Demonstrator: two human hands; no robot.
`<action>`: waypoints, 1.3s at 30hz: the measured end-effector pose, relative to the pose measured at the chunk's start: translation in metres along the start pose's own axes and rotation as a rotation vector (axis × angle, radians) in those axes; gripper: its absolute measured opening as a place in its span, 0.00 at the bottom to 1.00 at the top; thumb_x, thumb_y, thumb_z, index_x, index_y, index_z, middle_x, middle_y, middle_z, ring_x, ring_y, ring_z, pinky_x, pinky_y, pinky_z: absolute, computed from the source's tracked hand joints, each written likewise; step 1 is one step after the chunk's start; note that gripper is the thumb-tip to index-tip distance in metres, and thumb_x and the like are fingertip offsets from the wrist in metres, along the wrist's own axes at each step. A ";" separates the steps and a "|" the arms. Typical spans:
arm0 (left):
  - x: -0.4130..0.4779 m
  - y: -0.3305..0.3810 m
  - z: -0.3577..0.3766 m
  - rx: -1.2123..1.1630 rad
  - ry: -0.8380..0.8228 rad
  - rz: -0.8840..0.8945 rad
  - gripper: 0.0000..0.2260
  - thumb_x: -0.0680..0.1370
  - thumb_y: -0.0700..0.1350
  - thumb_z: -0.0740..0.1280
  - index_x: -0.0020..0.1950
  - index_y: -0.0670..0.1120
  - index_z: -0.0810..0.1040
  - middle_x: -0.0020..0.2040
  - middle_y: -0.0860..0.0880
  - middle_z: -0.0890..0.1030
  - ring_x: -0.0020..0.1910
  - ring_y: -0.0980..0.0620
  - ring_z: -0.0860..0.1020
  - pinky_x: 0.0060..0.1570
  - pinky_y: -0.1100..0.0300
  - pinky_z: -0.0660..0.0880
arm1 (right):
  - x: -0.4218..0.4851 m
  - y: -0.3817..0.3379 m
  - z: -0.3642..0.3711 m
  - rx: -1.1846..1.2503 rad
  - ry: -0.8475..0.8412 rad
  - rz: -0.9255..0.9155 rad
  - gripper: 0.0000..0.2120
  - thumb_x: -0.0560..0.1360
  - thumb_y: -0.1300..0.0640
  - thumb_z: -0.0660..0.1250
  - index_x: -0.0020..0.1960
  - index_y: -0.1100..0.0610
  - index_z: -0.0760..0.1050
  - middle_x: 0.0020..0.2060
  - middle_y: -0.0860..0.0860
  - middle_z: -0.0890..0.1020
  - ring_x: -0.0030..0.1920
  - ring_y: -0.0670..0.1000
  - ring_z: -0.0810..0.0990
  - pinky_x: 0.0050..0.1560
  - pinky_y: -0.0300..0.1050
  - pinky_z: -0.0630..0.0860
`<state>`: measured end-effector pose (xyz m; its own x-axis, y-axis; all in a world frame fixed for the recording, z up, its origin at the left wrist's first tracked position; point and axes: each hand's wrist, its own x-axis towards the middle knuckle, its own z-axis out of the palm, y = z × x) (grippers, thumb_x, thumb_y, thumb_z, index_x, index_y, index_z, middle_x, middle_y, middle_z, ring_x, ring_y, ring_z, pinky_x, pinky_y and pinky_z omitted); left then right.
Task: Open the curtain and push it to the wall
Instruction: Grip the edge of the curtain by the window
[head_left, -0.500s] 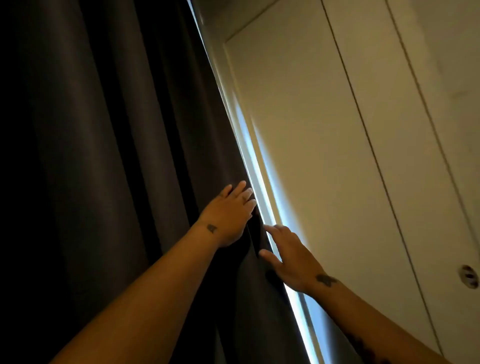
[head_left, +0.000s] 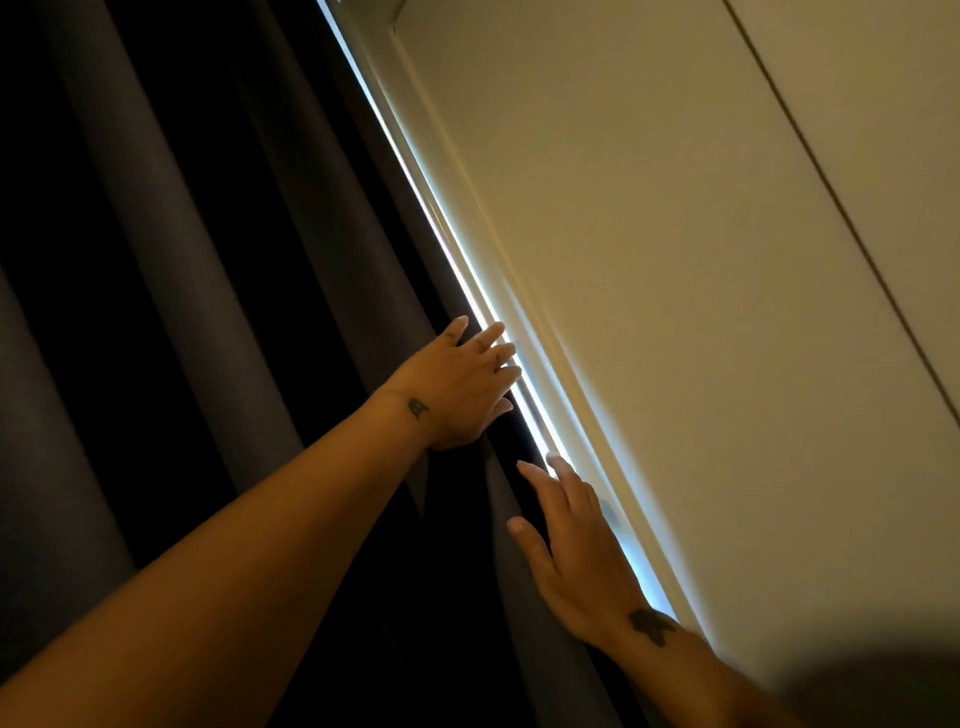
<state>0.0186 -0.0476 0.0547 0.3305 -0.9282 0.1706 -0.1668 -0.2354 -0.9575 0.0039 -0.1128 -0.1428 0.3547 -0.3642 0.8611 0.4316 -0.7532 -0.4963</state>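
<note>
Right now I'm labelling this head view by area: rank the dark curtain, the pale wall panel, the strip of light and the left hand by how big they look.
1. dark curtain and pale wall panel: alike, not ranked
2. strip of light
3. left hand: similar, nearer the camera, so unsure

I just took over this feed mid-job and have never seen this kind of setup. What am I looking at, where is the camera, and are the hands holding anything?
There is no machine here: a person works with two bare hands, and the single picture comes from a wide-angle camera worn on their head, looking forward along their arms. The dark pleated curtain fills the left side. A thin bright strip of daylight shows along its edge, next to a pale wall panel. The left hand is higher, fingers spread flat at the curtain's edge. The right hand is lower, fingers also extended at that edge. Neither hand has closed around the fabric, so nothing is gripped. The curtain is barely open.
</note>
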 end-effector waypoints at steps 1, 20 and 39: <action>0.003 0.000 0.001 0.011 0.006 0.007 0.23 0.83 0.54 0.47 0.76 0.46 0.54 0.78 0.45 0.52 0.76 0.45 0.44 0.73 0.44 0.48 | 0.000 0.001 0.003 0.008 0.011 -0.011 0.34 0.72 0.32 0.47 0.70 0.51 0.62 0.71 0.54 0.62 0.69 0.52 0.60 0.64 0.47 0.62; -0.017 -0.015 0.020 0.031 0.025 0.079 0.22 0.81 0.56 0.51 0.68 0.46 0.70 0.70 0.43 0.69 0.71 0.45 0.64 0.73 0.44 0.48 | 0.020 0.008 0.016 0.097 0.132 -0.029 0.25 0.75 0.39 0.53 0.67 0.50 0.65 0.68 0.54 0.69 0.63 0.47 0.63 0.58 0.44 0.59; -0.019 -0.033 0.023 0.047 0.061 0.095 0.25 0.78 0.58 0.47 0.65 0.46 0.72 0.66 0.44 0.74 0.70 0.45 0.68 0.72 0.45 0.53 | 0.016 -0.013 0.040 0.176 -0.087 -0.128 0.36 0.73 0.35 0.50 0.74 0.50 0.42 0.73 0.52 0.58 0.68 0.50 0.61 0.64 0.41 0.60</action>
<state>0.0394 -0.0153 0.0780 0.2581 -0.9618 0.0914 -0.1501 -0.1333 -0.9796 0.0373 -0.0871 -0.1268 0.3544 -0.2175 0.9095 0.6131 -0.6804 -0.4016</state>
